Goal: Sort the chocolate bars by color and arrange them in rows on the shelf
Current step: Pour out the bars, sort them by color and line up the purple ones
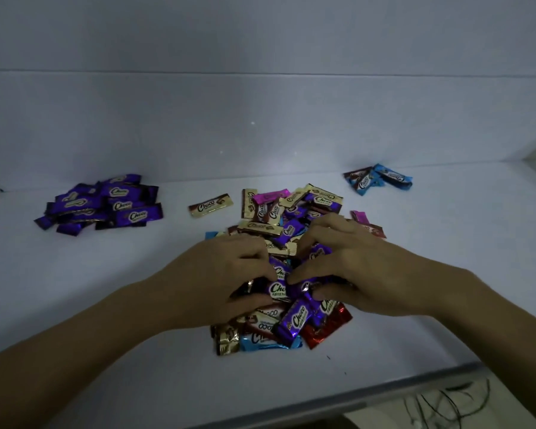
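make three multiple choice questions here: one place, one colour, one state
1. Where is the all-purple pile? A) left of the mixed pile B) right of it C) in front of it
2. What colour is the small group at the back right? A) red B) gold C) blue
3. How are the left hand and right hand? A) flat on bare shelf B) fingers curled on purple bars in the mixed pile C) raised clear
1 A, it sits far left; 2 C, blue wrappers show; 3 B, both hands' fingers curl round purple bars.
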A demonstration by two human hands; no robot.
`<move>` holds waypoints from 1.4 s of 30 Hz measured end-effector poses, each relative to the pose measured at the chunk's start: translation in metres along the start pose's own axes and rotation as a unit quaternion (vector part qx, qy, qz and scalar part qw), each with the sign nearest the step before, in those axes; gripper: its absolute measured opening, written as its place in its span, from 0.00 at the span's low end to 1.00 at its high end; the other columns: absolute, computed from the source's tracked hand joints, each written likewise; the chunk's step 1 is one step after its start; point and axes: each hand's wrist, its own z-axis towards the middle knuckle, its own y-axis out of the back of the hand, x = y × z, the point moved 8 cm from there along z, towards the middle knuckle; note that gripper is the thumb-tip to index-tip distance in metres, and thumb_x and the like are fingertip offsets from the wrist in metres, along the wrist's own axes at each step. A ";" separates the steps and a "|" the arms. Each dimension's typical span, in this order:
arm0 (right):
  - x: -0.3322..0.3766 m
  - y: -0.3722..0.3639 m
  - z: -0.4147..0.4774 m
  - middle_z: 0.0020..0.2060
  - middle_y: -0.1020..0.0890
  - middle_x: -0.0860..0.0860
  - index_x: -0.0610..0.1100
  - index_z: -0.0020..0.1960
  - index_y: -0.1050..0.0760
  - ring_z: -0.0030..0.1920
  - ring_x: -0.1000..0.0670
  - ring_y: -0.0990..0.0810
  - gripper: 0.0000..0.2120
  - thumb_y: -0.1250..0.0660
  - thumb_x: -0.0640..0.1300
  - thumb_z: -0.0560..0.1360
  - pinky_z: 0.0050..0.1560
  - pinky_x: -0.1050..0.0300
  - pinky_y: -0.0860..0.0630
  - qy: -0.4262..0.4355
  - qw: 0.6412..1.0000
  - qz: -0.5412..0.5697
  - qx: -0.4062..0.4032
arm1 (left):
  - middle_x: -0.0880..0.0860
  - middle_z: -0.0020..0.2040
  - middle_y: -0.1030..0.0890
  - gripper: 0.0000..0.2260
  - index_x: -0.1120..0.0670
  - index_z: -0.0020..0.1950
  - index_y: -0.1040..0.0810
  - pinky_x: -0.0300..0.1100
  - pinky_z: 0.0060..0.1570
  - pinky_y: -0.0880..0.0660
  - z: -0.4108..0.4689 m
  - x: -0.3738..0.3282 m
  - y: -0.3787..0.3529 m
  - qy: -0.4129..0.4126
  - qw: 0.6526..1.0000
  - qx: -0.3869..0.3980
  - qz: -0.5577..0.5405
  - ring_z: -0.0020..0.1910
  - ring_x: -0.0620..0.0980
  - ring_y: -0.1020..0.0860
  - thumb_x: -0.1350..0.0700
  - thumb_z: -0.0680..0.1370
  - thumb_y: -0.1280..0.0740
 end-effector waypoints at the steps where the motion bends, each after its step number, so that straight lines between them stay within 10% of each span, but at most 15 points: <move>1: 0.001 -0.001 0.000 0.61 0.28 0.56 0.61 0.65 0.24 0.67 0.49 0.34 0.16 0.32 0.56 0.77 0.63 0.47 0.30 0.004 1.000 0.000 -0.002 | 0.41 0.55 0.24 0.12 0.45 0.55 0.20 0.37 0.50 0.24 -0.001 0.000 -0.003 0.003 1.000 0.001 0.002 0.53 0.39 0.26 0.40 0.78 0.36; 15: 0.010 -0.002 -0.001 0.57 0.25 0.55 0.55 0.56 0.21 0.64 0.50 0.31 0.13 0.27 0.57 0.73 0.61 0.48 0.27 0.021 0.999 0.034 -0.027 | 0.44 0.48 0.23 0.12 0.48 0.51 0.21 0.36 0.42 0.24 -0.008 -0.006 0.003 0.000 0.998 -0.057 0.027 0.45 0.41 0.26 0.43 0.74 0.35; 29: -0.026 0.022 0.012 0.39 0.15 0.56 0.50 0.46 0.18 0.41 0.55 0.16 0.03 0.26 0.43 0.73 0.43 0.67 0.24 -0.121 0.926 0.340 -0.112 | 0.45 0.43 0.23 0.10 0.51 0.48 0.22 0.41 0.38 0.23 -0.020 0.015 0.037 0.006 0.992 -0.120 0.026 0.40 0.43 0.26 0.47 0.72 0.31; 36: -0.039 0.024 0.066 0.39 0.13 0.54 0.46 0.50 0.16 0.39 0.55 0.15 0.04 0.27 0.42 0.75 0.46 0.56 0.18 -0.154 0.910 0.363 -0.127 | 0.39 0.45 0.28 0.12 0.50 0.51 0.20 0.28 0.40 0.31 -0.066 0.058 0.055 0.091 0.986 -0.123 0.068 0.41 0.37 0.32 0.45 0.73 0.33; 42: -0.022 0.032 0.155 0.37 0.14 0.52 0.43 0.50 0.15 0.35 0.57 0.17 0.05 0.29 0.39 0.76 0.35 0.67 0.24 -0.118 0.927 0.330 -0.132 | 0.46 0.43 0.22 0.13 0.53 0.48 0.18 0.25 0.46 0.32 -0.134 0.115 0.092 0.220 0.948 -0.214 0.081 0.40 0.40 0.27 0.46 0.72 0.32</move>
